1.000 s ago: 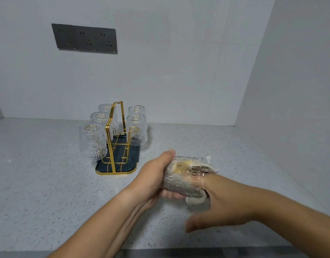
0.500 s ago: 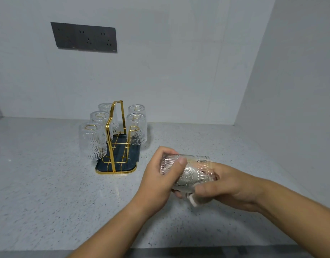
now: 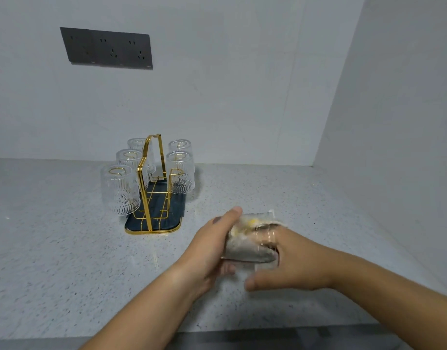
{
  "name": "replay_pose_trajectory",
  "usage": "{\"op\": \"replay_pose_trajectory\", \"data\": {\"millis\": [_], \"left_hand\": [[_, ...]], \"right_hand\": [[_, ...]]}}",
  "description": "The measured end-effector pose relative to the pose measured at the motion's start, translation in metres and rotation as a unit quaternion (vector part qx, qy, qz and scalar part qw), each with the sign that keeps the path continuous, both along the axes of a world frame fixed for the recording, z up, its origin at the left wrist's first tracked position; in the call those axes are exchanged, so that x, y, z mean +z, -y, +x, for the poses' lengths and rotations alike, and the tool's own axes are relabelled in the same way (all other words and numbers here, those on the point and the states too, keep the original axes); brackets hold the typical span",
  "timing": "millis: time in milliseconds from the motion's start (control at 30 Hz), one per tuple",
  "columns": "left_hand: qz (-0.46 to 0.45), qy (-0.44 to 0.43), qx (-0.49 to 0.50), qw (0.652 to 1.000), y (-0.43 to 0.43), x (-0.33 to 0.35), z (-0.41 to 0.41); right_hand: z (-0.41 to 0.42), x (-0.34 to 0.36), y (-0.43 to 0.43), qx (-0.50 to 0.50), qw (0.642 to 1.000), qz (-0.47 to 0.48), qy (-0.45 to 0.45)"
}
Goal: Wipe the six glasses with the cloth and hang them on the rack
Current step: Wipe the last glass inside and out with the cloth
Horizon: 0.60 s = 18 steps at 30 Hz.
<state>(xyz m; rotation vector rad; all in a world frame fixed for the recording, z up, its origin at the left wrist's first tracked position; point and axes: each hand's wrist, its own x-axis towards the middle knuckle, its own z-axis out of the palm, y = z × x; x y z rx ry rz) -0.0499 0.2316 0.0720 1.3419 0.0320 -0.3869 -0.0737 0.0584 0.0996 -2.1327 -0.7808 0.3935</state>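
My left hand (image 3: 212,246) grips a clear patterned glass (image 3: 245,242) lying sideways above the counter. The fingers of my right hand (image 3: 290,263) reach into the glass's mouth with a pale cloth (image 3: 264,267), whose edge shows below the rim and inside the glass. The glass is blurred by motion. To the left stands a gold wire rack (image 3: 151,188) on a dark tray (image 3: 177,210). Several glasses hang upside down on its prongs, the nearest (image 3: 120,190) at the front left and another (image 3: 180,173) on the right side. The front right prong (image 3: 175,171) is bare.
A speckled grey counter (image 3: 53,261) runs to a dark front edge (image 3: 242,339). White walls close the back and the right side. A dark socket panel (image 3: 106,48) is mounted on the back wall.
The glass has turned in my left hand. My right hand has twisted, its fingers now inside the glass with the cloth and the thumb pointing left below.
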Motion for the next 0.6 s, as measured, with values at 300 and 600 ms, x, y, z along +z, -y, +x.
{"op": "replay_pose_trajectory", "data": {"millis": [300, 600], "left_hand": [[0.031, 0.271, 0.081, 0.959, -0.006, -0.008, -0.001], [-0.065, -0.139, -0.009, 0.988, -0.004, 0.007, 0.007]], "right_hand": [[-0.009, 0.008, -0.004, 0.015, 0.972, 0.16, -0.171], [-0.005, 0.005, -0.007, 0.006, 0.95, -0.24, 0.198]]}}
